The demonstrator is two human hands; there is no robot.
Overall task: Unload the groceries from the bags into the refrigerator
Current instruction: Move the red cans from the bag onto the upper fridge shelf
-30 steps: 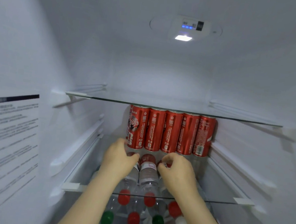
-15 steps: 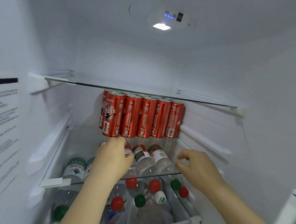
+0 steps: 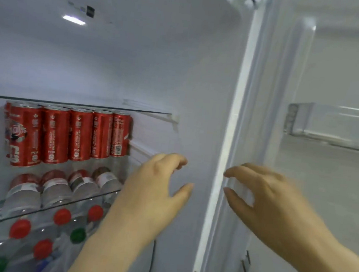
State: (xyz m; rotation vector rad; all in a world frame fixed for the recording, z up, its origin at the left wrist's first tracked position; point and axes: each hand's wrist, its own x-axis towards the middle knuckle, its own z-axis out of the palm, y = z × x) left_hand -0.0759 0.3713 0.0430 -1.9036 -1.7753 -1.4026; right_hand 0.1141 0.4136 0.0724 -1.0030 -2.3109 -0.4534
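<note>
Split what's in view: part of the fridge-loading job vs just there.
Job: red cans, bottles lying on the glass shelf, capped bottles below, left hand, right hand, both empty.
Just there: ceiling light, door bin, door seal.

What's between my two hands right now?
In the head view, the fridge wall's white front edge runs upright between the left hand and the right hand; both hands hold nothing.

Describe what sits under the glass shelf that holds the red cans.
Bottles with red and green caps pointing forward. The left hand and forearm cover whatever lies further right.
</note>
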